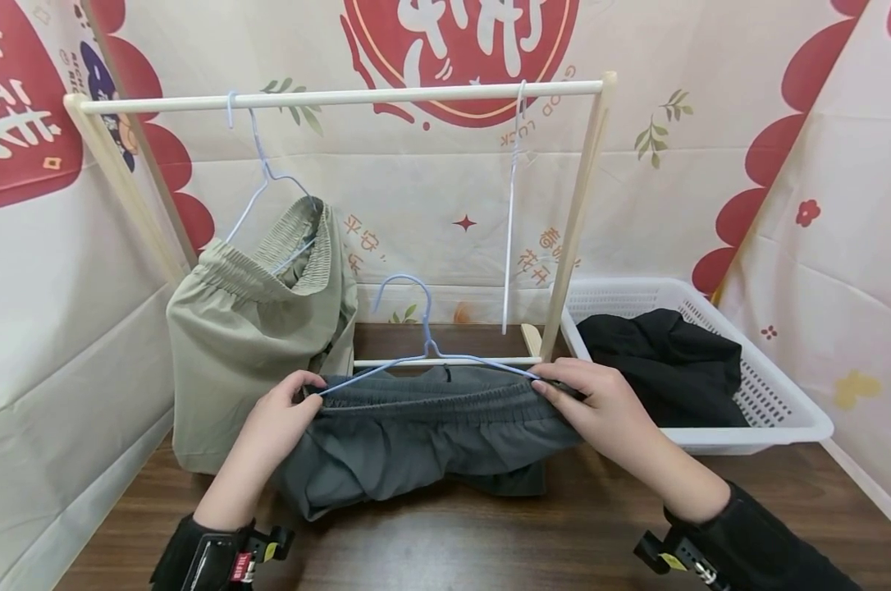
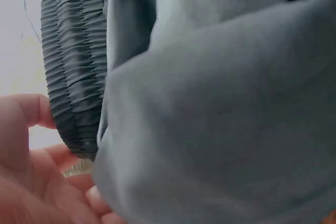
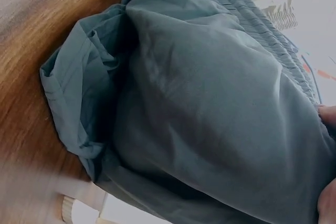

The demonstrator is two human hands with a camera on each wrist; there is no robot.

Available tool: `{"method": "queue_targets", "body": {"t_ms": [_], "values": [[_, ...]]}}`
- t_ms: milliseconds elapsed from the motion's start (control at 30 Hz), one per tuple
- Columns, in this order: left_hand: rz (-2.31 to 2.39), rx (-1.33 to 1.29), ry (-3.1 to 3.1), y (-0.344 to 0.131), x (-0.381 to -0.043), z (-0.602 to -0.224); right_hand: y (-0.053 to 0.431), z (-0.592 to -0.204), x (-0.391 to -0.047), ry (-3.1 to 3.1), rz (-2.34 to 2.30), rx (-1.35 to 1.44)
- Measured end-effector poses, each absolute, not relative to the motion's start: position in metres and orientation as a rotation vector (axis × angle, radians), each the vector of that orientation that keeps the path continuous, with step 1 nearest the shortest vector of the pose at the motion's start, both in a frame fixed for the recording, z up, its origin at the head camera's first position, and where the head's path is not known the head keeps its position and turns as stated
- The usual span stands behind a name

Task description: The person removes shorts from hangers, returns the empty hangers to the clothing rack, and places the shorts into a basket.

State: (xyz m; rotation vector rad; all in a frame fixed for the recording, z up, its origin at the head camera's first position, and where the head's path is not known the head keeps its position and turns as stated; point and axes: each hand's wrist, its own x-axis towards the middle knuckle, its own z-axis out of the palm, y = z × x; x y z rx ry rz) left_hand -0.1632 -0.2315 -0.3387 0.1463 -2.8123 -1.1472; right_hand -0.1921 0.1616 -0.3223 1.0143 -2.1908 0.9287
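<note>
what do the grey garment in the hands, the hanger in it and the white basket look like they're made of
Grey garment: matte woven cloth, cotton or synthetic; it creases softly and gathers at the waistband.
Hanger: probably plastic-coated metal wire, being thin and evenly blue.
White basket: most likely moulded plastic, with regular perforations in its walls.

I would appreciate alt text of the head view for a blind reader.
A person's left grip and right grip hold a dark gray garment with a blue hanger at its waistband. At left, a light green garment hangs on a rack; at right, a white basket holds black fabric.
</note>
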Motion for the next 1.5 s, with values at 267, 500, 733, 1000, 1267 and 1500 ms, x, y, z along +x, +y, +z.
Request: {"method": "queue_targets", "body": {"t_ms": [267,500,733,1000,1267,1500], "values": [[-1.137,0.162,-2.828,-0.230,-0.165,-0.340,0.157,-0.322,-0.194,-2.187,0.914,1.020],[-1.137,0.224,-2.791,-0.231,-0.167,-0.341,0.155,-0.322,-0.190,-2.171,0.928,0.987],[-1.258,0.208,-2.727,-0.232,-0.166,-0.343,0.156,-0.325,-0.189,-2.171,0.955,0.948],[-1.357,0.247,-2.577,-0.232,-0.163,-0.341,0.154,-0.331,-0.197,-2.274,0.980,0.897],[-1.436,0.263,-2.477,-0.230,-0.161,-0.339,0.151,-0.329,-0.199,-2.400,0.986,0.832],[-1.488,0.267,-2.377,-0.226,-0.162,-0.338,0.149,-0.328,-0.203,-2.510,1.041,0.775]]}}
